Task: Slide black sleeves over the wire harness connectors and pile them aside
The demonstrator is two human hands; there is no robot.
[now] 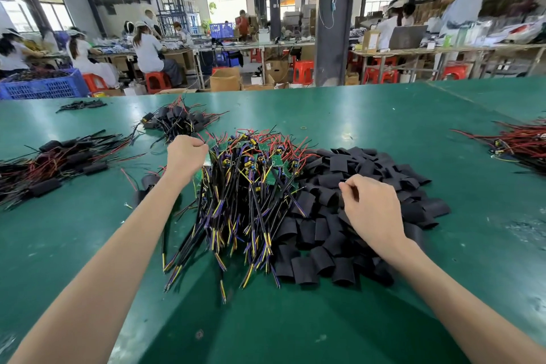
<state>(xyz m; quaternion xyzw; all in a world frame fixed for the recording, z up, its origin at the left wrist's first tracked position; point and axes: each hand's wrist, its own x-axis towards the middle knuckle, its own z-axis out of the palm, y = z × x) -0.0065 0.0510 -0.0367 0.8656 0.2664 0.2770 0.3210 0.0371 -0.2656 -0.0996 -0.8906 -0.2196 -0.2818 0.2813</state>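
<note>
Our left hand (187,156) pinches red wire (209,136) at harness pile (248,186); right hand (370,210) curls over black sleeves (354,162), grip unclear.

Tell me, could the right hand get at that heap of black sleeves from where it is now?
Probably yes. The right hand is directly over the black sleeves, its curled fingers just above the heap, and nothing seems to lie between them.
</note>
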